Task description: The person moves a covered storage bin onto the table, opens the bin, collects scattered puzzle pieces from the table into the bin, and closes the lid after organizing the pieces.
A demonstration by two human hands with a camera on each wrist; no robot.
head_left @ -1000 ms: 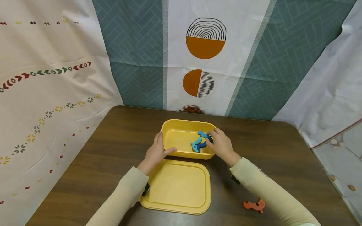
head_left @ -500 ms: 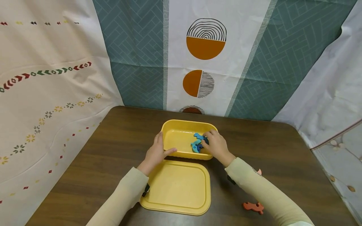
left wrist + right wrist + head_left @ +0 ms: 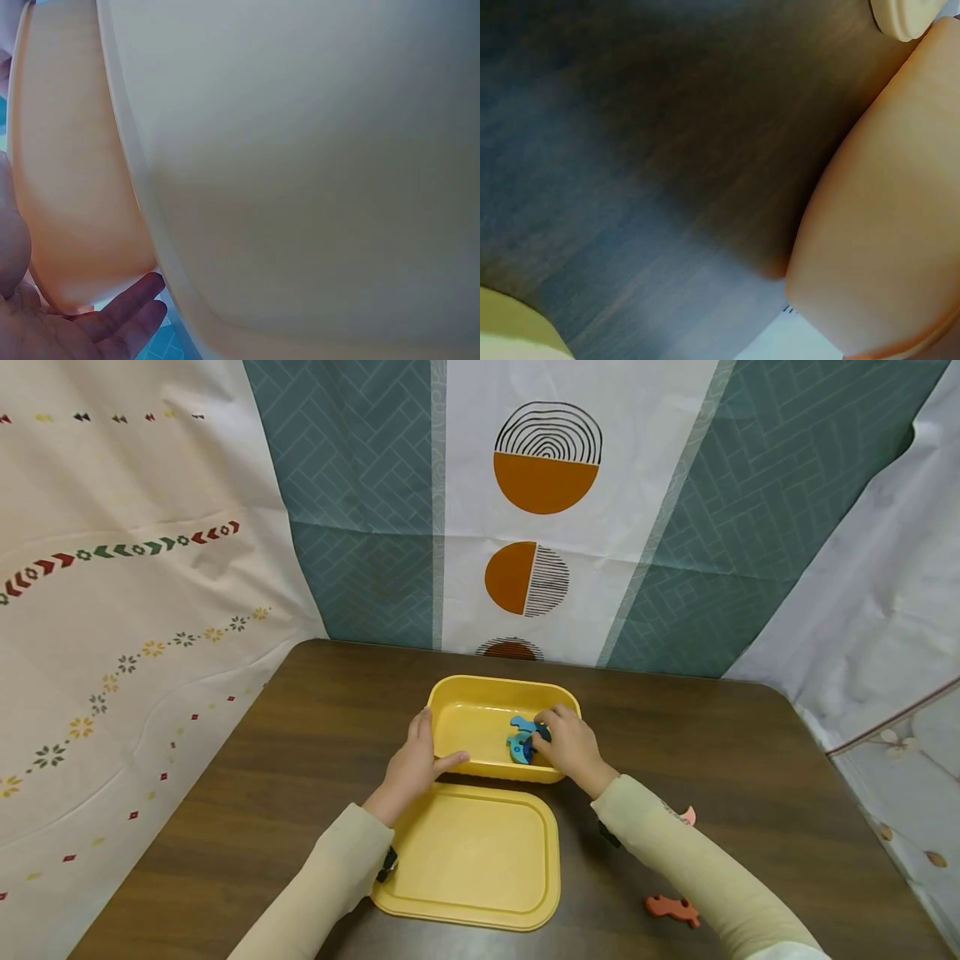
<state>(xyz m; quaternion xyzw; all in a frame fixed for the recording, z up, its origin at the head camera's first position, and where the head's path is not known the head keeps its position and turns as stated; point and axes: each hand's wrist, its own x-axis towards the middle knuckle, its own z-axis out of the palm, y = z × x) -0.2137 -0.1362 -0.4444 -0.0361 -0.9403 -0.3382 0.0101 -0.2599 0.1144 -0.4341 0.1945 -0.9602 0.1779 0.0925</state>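
In the head view a yellow plastic box (image 3: 468,727) sits on the table. My left hand (image 3: 409,770) holds its near left corner, thumb over the front rim and fingers along the left side. In the left wrist view those fingers (image 3: 120,319) reach along the outside of the box wall (image 3: 75,150). My right hand (image 3: 573,747) reaches over the box's right side and pinches a dark blue toy piece (image 3: 543,735), partly hidden by the fingers. Beside it inside the box lie a light blue piece (image 3: 522,724) and a teal animal-shaped piece (image 3: 516,747).
A flat yellow lid (image 3: 472,860) lies in front of the box. An orange-red piece (image 3: 672,908) rests on the wooden table (image 3: 337,710) at the front right. A pink piece (image 3: 688,816) shows behind the right sleeve (image 3: 690,860). Patterned cloths (image 3: 375,510) hang around the table.
My right hand has moved slightly left inside the box, and the light blue and dark blue pieces have shifted left with it. The pink piece has come into sight. My left hand stays put.
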